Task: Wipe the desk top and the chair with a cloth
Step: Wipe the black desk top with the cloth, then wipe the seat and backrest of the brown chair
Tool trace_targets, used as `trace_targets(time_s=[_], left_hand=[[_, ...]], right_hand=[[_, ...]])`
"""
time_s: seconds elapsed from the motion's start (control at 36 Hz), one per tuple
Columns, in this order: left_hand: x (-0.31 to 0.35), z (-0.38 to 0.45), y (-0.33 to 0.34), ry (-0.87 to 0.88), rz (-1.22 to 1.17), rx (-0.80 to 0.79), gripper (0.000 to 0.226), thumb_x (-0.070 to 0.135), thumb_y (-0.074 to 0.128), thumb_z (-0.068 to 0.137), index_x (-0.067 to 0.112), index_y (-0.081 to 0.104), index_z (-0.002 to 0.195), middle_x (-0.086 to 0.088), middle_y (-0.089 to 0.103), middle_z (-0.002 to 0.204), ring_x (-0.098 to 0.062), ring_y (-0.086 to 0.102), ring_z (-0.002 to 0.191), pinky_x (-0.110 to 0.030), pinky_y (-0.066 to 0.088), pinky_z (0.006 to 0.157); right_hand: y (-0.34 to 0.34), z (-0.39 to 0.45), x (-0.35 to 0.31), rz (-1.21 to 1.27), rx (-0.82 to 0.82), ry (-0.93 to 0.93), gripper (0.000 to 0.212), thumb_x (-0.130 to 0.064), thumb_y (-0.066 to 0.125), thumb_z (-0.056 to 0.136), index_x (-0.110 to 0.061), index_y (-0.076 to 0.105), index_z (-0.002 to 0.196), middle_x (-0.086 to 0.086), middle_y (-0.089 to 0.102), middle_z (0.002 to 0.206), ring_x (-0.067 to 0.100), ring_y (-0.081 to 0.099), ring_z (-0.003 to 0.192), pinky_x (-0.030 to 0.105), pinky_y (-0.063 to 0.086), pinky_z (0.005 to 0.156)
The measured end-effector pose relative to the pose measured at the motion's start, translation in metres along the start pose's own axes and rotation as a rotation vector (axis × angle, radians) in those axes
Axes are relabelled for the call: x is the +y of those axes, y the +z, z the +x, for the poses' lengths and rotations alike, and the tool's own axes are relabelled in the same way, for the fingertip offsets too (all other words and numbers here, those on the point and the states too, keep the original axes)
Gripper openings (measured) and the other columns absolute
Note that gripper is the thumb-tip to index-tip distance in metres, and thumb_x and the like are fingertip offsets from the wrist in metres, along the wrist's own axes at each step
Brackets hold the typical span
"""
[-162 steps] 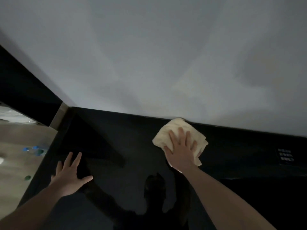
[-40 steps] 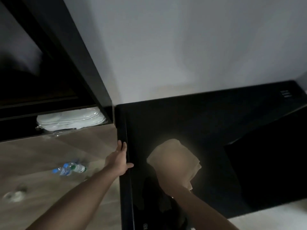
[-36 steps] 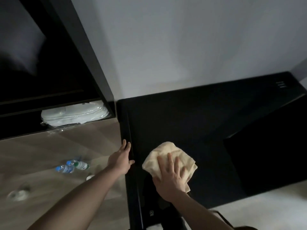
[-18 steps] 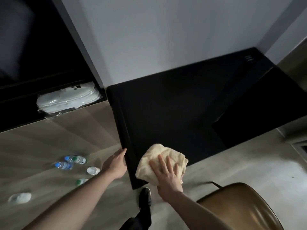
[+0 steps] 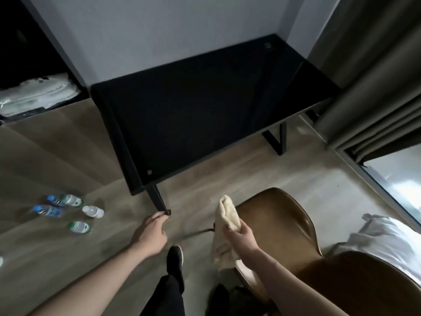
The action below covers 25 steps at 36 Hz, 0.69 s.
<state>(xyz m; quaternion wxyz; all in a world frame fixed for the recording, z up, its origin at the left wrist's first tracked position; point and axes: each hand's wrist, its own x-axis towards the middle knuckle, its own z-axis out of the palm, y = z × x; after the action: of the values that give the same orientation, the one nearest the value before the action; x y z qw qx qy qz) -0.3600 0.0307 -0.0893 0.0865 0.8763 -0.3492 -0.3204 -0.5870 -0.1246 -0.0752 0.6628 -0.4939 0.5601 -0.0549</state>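
Cloth (image 5: 228, 221) now lifted off the desk (image 5: 205, 106), gripped in the right hand (image 5: 241, 236) beside the chair (image 5: 280, 224), apparently next; left hand (image 5: 150, 233) hangs relaxed, holding nothing.

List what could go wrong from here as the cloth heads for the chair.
1. The cloth hangs loose below the right hand; its tail may snag the chair edge or slip from the grip.
2. Bottles lie on the floor left of the desk; a sidestep there risks a stumble.
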Motion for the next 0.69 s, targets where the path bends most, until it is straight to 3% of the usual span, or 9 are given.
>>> trace_targets(time_s=[0.14, 0.25, 0.31, 0.36, 0.44, 0.53, 0.58, 0.69], left_hand=[[0.035, -0.011, 0.051, 0.114, 0.019, -0.16, 0.053, 0.011, 0.045, 0.096, 0.026, 0.049, 0.148, 0.009, 0.032, 0.162, -0.015, 0.032, 0.147, -0.025, 0.028, 0.118], [0.056, 0.006, 0.087, 0.175, 0.061, -0.257, 0.054, 0.012, 0.043, 0.098, 0.025, 0.045, 0.15, 0.009, 0.027, 0.164, -0.015, 0.03, 0.148, -0.027, 0.029, 0.118], [0.06, 0.018, 0.107, 0.187, 0.084, -0.293, 0.054, 0.013, 0.042, 0.098, 0.025, 0.044, 0.151, 0.009, 0.025, 0.164, -0.017, 0.03, 0.148, -0.027, 0.03, 0.117], [0.06, 0.032, 0.126, 0.194, 0.111, -0.319, 0.054, 0.014, 0.042, 0.098, 0.025, 0.044, 0.151, 0.009, 0.026, 0.164, -0.018, 0.032, 0.147, -0.027, 0.031, 0.115], [0.055, 0.057, 0.155, 0.188, 0.13, -0.337, 0.055, 0.016, 0.044, 0.096, 0.025, 0.046, 0.15, 0.008, 0.028, 0.163, -0.019, 0.034, 0.146, -0.028, 0.031, 0.116], [0.051, 0.078, 0.183, 0.194, 0.159, -0.368, 0.055, 0.018, 0.047, 0.095, 0.025, 0.045, 0.15, 0.008, 0.028, 0.163, -0.019, 0.036, 0.145, -0.03, 0.032, 0.117], [0.05, 0.094, 0.198, 0.193, 0.179, -0.378, 0.057, 0.02, 0.048, 0.094, 0.024, 0.043, 0.151, 0.007, 0.027, 0.163, -0.021, 0.037, 0.145, -0.032, 0.032, 0.117], [0.054, 0.128, 0.223, 0.191, 0.169, -0.338, 0.058, 0.028, 0.053, 0.096, 0.021, 0.039, 0.152, 0.002, 0.029, 0.161, -0.024, 0.041, 0.142, -0.035, 0.034, 0.116]], right_hand=[[-0.057, 0.006, 0.047, -0.187, 0.27, 0.066, 0.021, -0.012, 0.066, 0.092, -0.017, 0.068, 0.113, 0.002, 0.072, 0.086, 0.016, 0.068, 0.068, 0.026, 0.054, 0.061], [-0.082, 0.04, 0.091, -0.424, 0.394, 0.043, 0.045, -0.024, 0.067, 0.094, -0.023, 0.056, 0.138, 0.013, 0.072, 0.117, 0.037, 0.069, 0.104, 0.037, 0.054, 0.086], [-0.086, 0.056, 0.116, -0.519, 0.4, -0.042, 0.051, -0.018, 0.065, 0.094, -0.029, 0.053, 0.142, 0.014, 0.065, 0.132, 0.039, 0.062, 0.118, 0.043, 0.052, 0.096], [-0.087, 0.072, 0.142, -0.644, 0.358, -0.058, 0.055, -0.017, 0.064, 0.093, -0.018, 0.053, 0.147, 0.014, 0.056, 0.148, 0.036, 0.051, 0.135, 0.045, 0.043, 0.109], [-0.08, 0.094, 0.176, -0.841, 0.199, -0.002, 0.062, -0.034, 0.056, 0.095, -0.018, 0.044, 0.154, 0.008, 0.039, 0.162, 0.03, 0.035, 0.149, 0.042, 0.028, 0.12], [-0.07, 0.113, 0.211, -0.871, 0.098, 0.093, 0.08, -0.053, 0.063, 0.092, -0.025, 0.03, 0.16, 0.011, 0.02, 0.17, 0.031, 0.017, 0.156, 0.045, 0.022, 0.124], [-0.064, 0.119, 0.227, -0.804, 0.143, 0.148, 0.093, -0.068, 0.06, 0.088, -0.029, 0.021, 0.163, 0.012, 0.01, 0.171, 0.033, 0.009, 0.158, 0.051, 0.02, 0.125], [-0.053, 0.133, 0.245, -0.69, 0.298, 0.271, 0.093, -0.073, 0.052, 0.091, -0.042, 0.004, 0.163, 0.005, -0.003, 0.173, 0.037, 0.004, 0.157, 0.064, 0.023, 0.12]])
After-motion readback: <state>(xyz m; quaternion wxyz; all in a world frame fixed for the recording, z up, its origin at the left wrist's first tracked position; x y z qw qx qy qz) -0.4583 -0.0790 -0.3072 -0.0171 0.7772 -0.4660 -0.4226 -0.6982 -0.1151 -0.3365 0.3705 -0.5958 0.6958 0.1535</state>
